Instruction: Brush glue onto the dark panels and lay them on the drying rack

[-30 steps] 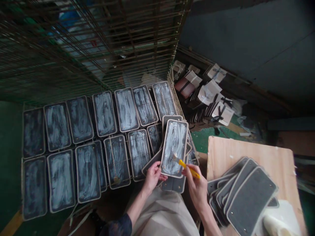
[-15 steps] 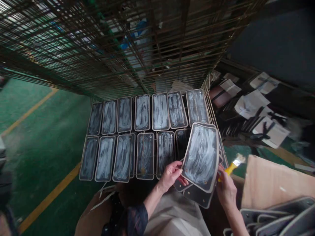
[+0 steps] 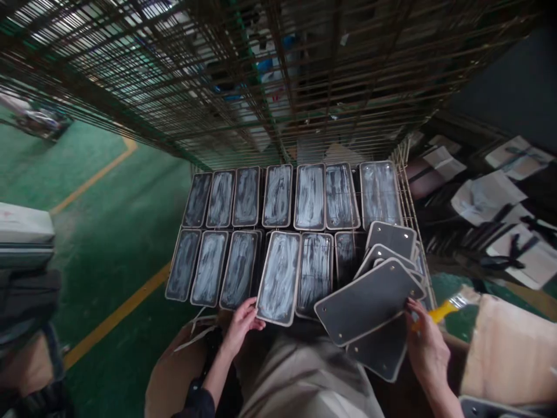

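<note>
My left hand (image 3: 244, 323) pinches the lower left corner of a dark rectangular panel smeared with white paste (image 3: 278, 277), at the near row of the wire rack. In my right hand (image 3: 429, 342) is a paintbrush (image 3: 448, 306) with a yellow handle, its pale bristles pointing up and right. That hand's fingertips also touch the edge of an uncoated dark panel (image 3: 369, 299), the top of a fanned pile with small metal studs at the corners. More coated panels lie in two rows, such as one at the far right (image 3: 380, 193).
A wire mesh rack (image 3: 331, 110) rises behind the panels. To the right are bundled pieces with white sheets (image 3: 487, 191) and a wooden board (image 3: 513, 354). Green floor with a yellow line (image 3: 117, 316) lies to the left.
My left hand has carried the coated panel left and down onto the near row. My right hand keeps the brush and now touches the uncoated pile. The view has shifted.
</note>
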The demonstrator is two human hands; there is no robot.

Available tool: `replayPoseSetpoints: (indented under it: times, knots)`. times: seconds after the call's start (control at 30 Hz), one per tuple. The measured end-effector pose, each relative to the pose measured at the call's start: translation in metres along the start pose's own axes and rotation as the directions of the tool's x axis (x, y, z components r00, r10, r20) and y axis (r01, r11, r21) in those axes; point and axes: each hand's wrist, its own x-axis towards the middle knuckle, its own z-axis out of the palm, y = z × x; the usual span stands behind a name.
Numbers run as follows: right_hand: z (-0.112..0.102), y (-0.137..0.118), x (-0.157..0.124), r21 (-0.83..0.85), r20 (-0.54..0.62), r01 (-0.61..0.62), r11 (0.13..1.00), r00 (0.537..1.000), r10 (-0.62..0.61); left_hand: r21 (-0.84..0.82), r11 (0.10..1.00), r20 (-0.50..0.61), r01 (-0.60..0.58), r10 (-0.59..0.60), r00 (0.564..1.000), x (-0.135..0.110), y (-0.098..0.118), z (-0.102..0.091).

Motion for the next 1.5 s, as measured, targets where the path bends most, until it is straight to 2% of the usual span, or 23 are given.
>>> replayPoseSetpoints:
  times: [0.07, 0.13, 0.37, 0.47, 0.53, 0.6, 0.67, 0.7, 0.77, 0.83, 0.9, 0.93, 0.97, 1.0, 1.07, 1.13, 1.2, 1.27, 1.37, 1.5]
  knots:
    - [-0.001, -0.003, 0.000, -0.016, 0.008, 0.006, 1.000, 1.000, -0.006, -0.016, 1.000, -0.071, 0.005, -0.006, 0.997, 0.006, -0.008, -0.012]
    - [-0.002, -0.005, 0.000, -0.028, 0.019, 0.016, 0.999, 1.000, -0.015, -0.026, 1.000, -0.105, 0.003, -0.006, 0.994, 0.011, -0.012, -0.015]
    - [-0.001, -0.007, -0.001, -0.080, 0.018, 0.051, 0.996, 0.999, -0.049, -0.091, 0.996, -0.240, 0.011, -0.032, 0.970, 0.014, -0.019, -0.002]
    - [0.001, -0.006, -0.002, -0.079, 0.029, 0.074, 0.994, 0.997, -0.071, -0.098, 0.992, -0.346, 0.073, -0.103, 0.932, 0.004, -0.037, 0.001]
    - [0.002, -0.005, -0.002, -0.086, 0.028, 0.073, 0.994, 0.997, -0.070, -0.048, 0.986, -0.386, 0.161, -0.167, 0.907, -0.003, -0.052, 0.006]
    - [0.003, -0.005, -0.002, -0.092, 0.021, 0.066, 0.994, 0.998, -0.065, 0.091, 0.962, -0.303, 0.259, -0.221, 0.927, -0.009, -0.064, 0.017]
    - [0.003, -0.005, -0.003, -0.085, 0.014, 0.055, 0.995, 0.998, -0.054, 0.313, 0.914, -0.103, 0.258, -0.237, 0.966, -0.011, -0.069, 0.040]
    - [0.003, -0.005, -0.003, -0.075, 0.013, 0.047, 0.996, 0.999, -0.047, 0.430, 0.884, 0.010, 0.184, -0.209, 0.978, -0.011, -0.067, 0.055]
    - [0.002, -0.005, -0.003, -0.043, 0.016, 0.029, 0.999, 0.999, -0.028, 0.613, 0.785, 0.200, -0.083, -0.052, 0.978, -0.010, -0.056, 0.092]
    - [0.000, -0.005, -0.004, -0.002, 0.021, 0.009, 1.000, 1.000, -0.009, 0.734, 0.571, 0.323, -0.368, 0.183, 0.929, -0.006, -0.039, 0.132]
    - [-0.001, -0.006, -0.005, 0.041, 0.017, -0.012, 0.999, 1.000, 0.011, 0.802, 0.314, 0.410, -0.508, 0.330, 0.850, -0.001, -0.024, 0.167]
    - [-0.001, -0.007, -0.005, 0.062, 0.012, -0.023, 0.998, 1.000, 0.022, 0.819, 0.217, 0.447, -0.532, 0.341, 0.827, 0.002, -0.018, 0.180]
    - [-0.001, -0.008, -0.005, 0.083, 0.005, -0.036, 0.996, 0.999, 0.035, 0.825, 0.158, 0.479, -0.542, 0.312, 0.821, 0.007, -0.014, 0.191]
    - [-0.002, -0.009, -0.005, 0.104, -0.001, -0.049, 0.993, 0.999, 0.050, 0.823, 0.139, 0.507, -0.551, 0.257, 0.823, 0.011, -0.012, 0.199]
    - [-0.003, -0.010, -0.005, 0.150, -0.011, -0.080, 0.985, 0.997, 0.083, 0.796, 0.214, 0.546, -0.566, 0.149, 0.824, 0.021, -0.013, 0.207]
    - [-0.005, -0.011, -0.004, 0.202, -0.026, -0.108, 0.973, 0.993, 0.116, 0.735, 0.388, 0.567, -0.556, 0.099, 0.818, 0.027, -0.017, 0.209]
    - [-0.007, -0.012, -0.003, 0.255, -0.040, -0.121, 0.959, 0.990, 0.135, 0.664, 0.569, 0.550, -0.486, 0.069, 0.832, 0.030, -0.024, 0.210]
    - [-0.008, -0.012, 0.000, 0.297, -0.055, -0.122, 0.947, 0.988, 0.145, 0.622, 0.692, 0.515, -0.367, -0.008, 0.857, 0.029, -0.031, 0.214]
    - [-0.008, -0.012, 0.003, 0.346, -0.072, -0.131, 0.929, 0.984, 0.166, 0.579, 0.776, 0.496, -0.251, -0.091, 0.863, 0.024, -0.039, 0.228]
    - [-0.009, -0.010, -0.003, 0.400, -0.081, -0.181, 0.899, 0.970, 0.231, 0.525, 0.814, 0.522, -0.250, -0.076, 0.850, 0.020, -0.041, 0.243]
